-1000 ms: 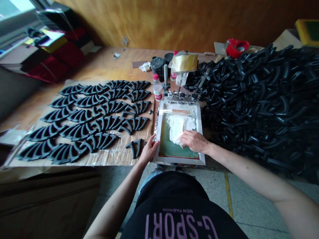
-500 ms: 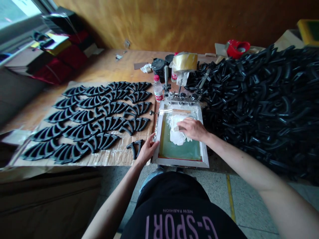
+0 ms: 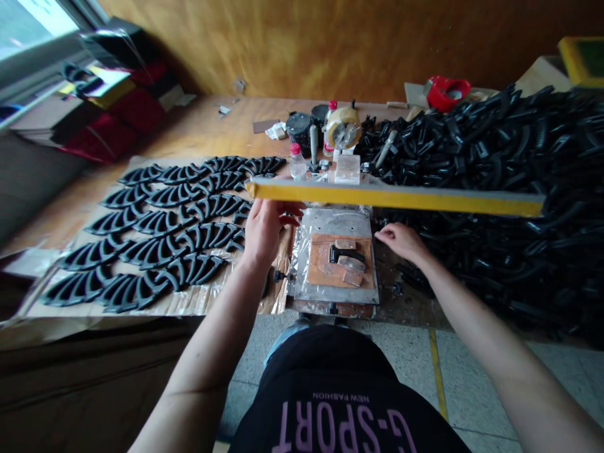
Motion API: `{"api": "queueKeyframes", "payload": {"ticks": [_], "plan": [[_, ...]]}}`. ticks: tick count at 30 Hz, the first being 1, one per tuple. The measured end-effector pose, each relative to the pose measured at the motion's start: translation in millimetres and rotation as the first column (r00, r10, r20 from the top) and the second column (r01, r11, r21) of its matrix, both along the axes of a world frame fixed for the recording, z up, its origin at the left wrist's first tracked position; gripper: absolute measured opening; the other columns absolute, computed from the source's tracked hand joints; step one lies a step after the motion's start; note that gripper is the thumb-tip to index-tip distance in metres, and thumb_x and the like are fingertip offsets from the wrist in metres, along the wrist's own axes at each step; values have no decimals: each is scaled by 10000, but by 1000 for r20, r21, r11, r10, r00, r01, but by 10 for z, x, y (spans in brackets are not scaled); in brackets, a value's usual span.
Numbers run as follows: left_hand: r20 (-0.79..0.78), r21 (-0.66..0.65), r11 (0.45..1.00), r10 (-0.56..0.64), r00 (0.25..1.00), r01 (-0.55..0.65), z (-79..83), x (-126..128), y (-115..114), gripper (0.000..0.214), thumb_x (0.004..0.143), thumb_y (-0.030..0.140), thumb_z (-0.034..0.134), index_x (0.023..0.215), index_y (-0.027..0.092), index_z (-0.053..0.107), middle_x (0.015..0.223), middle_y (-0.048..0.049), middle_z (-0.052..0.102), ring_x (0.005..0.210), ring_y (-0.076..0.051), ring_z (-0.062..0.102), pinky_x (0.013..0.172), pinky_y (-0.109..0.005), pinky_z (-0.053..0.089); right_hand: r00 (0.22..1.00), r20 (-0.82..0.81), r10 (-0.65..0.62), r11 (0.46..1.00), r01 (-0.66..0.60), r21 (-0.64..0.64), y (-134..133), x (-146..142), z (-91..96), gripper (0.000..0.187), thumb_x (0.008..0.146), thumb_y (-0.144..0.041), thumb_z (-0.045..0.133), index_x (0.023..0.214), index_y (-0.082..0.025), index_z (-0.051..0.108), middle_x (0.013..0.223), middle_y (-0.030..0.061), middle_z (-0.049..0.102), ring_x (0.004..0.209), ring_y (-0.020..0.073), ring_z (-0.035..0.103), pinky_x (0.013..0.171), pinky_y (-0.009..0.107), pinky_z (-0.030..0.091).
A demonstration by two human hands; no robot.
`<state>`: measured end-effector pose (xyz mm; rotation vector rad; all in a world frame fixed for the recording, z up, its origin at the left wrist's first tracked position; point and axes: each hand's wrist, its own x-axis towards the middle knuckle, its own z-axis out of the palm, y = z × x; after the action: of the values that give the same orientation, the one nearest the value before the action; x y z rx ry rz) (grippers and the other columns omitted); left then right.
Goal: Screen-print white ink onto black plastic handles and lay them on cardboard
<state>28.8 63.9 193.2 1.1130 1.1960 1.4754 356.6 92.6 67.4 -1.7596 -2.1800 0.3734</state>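
A screen-printing frame (image 3: 396, 198) is tilted up, seen nearly edge-on with its yellow front edge towards me. My left hand (image 3: 264, 233) grips it at the left end, with some fingers reaching behind and under the edge. Below it, a curved black plastic handle (image 3: 349, 255) lies on a brown board (image 3: 321, 264) among small blocks. That board sits on a grey metal base plate (image 3: 340, 220). Beside the plate's right edge is my right hand (image 3: 399, 242); its fingers are drawn together and nothing shows in them. The mesh and white paste are out of sight.
Rows of black handles (image 3: 155, 220) lie on cardboard at the left. A large heap of black handles (image 3: 481, 151) fills the right. Behind the frame stand a bottle (image 3: 297, 163), black tubs (image 3: 298, 126), a tape roll (image 3: 344, 126) and a red tape dispenser (image 3: 448, 93).
The screen frame has swung up from the base, uncovering the board and the handle on it. My left hand rose with it; my right hand left the white paste and moved right.
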Motion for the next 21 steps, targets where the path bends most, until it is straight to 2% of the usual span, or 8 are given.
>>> {"api": "queueKeyframes", "payload": {"ticks": [3, 7, 8, 10, 12, 16, 19, 21], "plan": [[72, -1, 1000, -5, 997, 5, 18, 38, 137, 478, 914, 610, 395, 1087, 200, 569, 845, -50, 687, 692, -125, 643, 555, -216, 481, 972, 121, 201, 978, -192, -83, -333, -345, -320, 240, 841, -409, 650, 813, -170, 649, 920, 88, 666, 912, 226, 588, 824, 324, 433], [173, -214, 975, -17, 985, 54, -346, 223, -208, 519, 872, 623, 481, 1135, 181, 542, 905, -84, 704, 696, -140, 648, 532, -214, 476, 964, 236, 123, 979, -79, -189, -507, -670, -299, 180, 949, -287, 495, 912, -149, 604, 854, 115, 670, 841, 224, 614, 747, 310, 413], [207, -341, 928, -85, 975, 153, -486, 305, -364, 542, 849, 628, 520, 1124, 162, 555, 917, -107, 708, 708, -160, 657, 521, -223, 478, 970, 228, 82, 979, -36, -200, -553, -752, -243, 187, 966, -278, 457, 949, -149, 592, 844, 114, 673, 816, 223, 620, 717, 307, 411], [327, -559, 738, -223, 918, 378, -759, 473, -677, 580, 811, 628, 578, 1141, 151, 566, 1026, -156, 703, 816, -219, 684, 553, -265, 515, 983, 176, 59, 987, -31, -159, -689, -955, -120, 187, 978, -267, 426, 988, -156, 576, 883, 120, 674, 836, 227, 622, 713, 311, 421], [433, -611, 658, -186, 882, 440, -976, 565, -915, 536, 832, 612, 556, 1126, 165, 569, 1123, -160, 681, 926, -241, 682, 654, -312, 554, 978, 100, 181, 982, -174, -74, -843, -1162, -23, 168, 975, -238, 424, 967, -171, 578, 937, 116, 665, 907, 228, 604, 766, 317, 438], [332, -666, 716, 32, 943, 210, -1269, 160, -1079, 366, 867, 504, 533, 988, 159, 561, 1011, -118, 700, 815, -195, 690, 658, -295, 544, 909, -39, 416, 909, -416, -9, -903, -1064, -12, 136, 955, -192, 469, 947, -196, 604, 985, 70, 656, 977, 191, 568, 858, 305, 441], [-85, -664, 733, 123, 989, -148, -1514, -586, -1131, 325, 871, 480, 506, 943, 165, 547, 881, -71, 697, 648, -164, 654, 588, -280, 518, 976, 146, 160, 982, -142, -126, -709, -406, -177, 139, 884, -119, 537, 981, -173, 621, 1022, 98, 659, 1012, 208, 558, 884, 327, 430], [-349, -700, 649, 51, 936, -296, -1700, -1047, -1205, 347, 875, 498, 452, 859, 166, 549, 771, -70, 676, 592, -195, 637, 559, -310, 504, 933, 356, 58, 961, 44, -271, -602, 65, -335, 234, 809, -94, 604, 1032, -161, 622, 1033, 123, 667, 1023, 227, 569, 882, 342, 430]]}}
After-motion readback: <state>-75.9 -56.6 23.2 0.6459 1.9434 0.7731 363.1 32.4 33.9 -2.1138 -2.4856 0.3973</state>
